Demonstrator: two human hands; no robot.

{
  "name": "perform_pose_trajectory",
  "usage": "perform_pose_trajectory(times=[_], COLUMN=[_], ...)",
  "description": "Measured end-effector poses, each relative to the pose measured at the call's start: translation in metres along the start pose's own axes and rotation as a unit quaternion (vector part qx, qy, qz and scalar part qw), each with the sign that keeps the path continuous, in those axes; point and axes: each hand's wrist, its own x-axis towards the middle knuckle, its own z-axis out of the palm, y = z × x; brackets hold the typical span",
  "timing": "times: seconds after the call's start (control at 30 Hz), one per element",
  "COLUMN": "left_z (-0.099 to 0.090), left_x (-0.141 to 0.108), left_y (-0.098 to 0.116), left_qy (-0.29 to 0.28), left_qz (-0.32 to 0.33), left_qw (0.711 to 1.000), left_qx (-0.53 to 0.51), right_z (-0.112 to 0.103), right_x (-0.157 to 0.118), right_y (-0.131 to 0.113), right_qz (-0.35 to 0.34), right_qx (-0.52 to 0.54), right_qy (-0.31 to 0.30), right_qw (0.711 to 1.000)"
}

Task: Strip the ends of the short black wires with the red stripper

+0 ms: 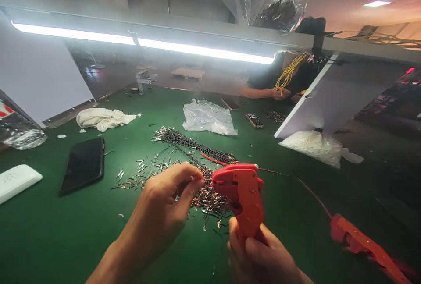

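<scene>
My right hand (259,251) is wrapped round the handle of a red wire stripper (251,200), held upright with its jaw facing left. Just left of that jaw, my left hand (173,192) is closed in a pinch on what looks like a thin black wire, mostly hidden by the fingers. Behind both hands lies a bundle of black wires (190,141) with bare ends at the left. Cut bits of insulation and copper (210,200) are heaped under and between the hands. A red strip (213,158) shows beside the bundle.
A second red stripper (365,240) lies at the right. On the green table (66,236) are a black phone (83,163), a white box (19,181), a cloth (101,118) and a plastic bag (208,117). Another person's hand (282,94) holds yellow wires across the table.
</scene>
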Motion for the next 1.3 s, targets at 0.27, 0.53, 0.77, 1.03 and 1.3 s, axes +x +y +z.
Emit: perform_pose_trajectory(times=[0.27,0.53,0.77,1.03,1.3], left_z=[-0.004,-0.012,-0.016,-0.018,-0.017], left_x=[0.003,0.004,0.003,0.004,0.004], left_y=[0.000,0.006,0.007,0.004,0.005], left_qy=[-0.024,-0.094,-0.136,-0.136,-0.143], left_qz=[0.053,0.053,-0.012,-0.079,-0.070], left_qw=[0.998,0.993,0.989,0.971,0.976], left_qx=[0.020,0.056,-0.051,-0.179,-0.150], right_z=[0.003,-0.005,-0.005,-0.003,0.001], right_x=[0.004,0.001,-0.003,0.000,-0.007], right_y=[-0.005,0.003,0.005,0.002,-0.008], right_qz=[0.014,-0.004,0.033,0.038,0.058], right_qx=[-0.062,-0.033,-0.018,-0.026,-0.020], right_qy=[-0.049,-0.054,-0.053,-0.077,-0.054], right_qw=[0.997,0.998,0.998,0.996,0.997])
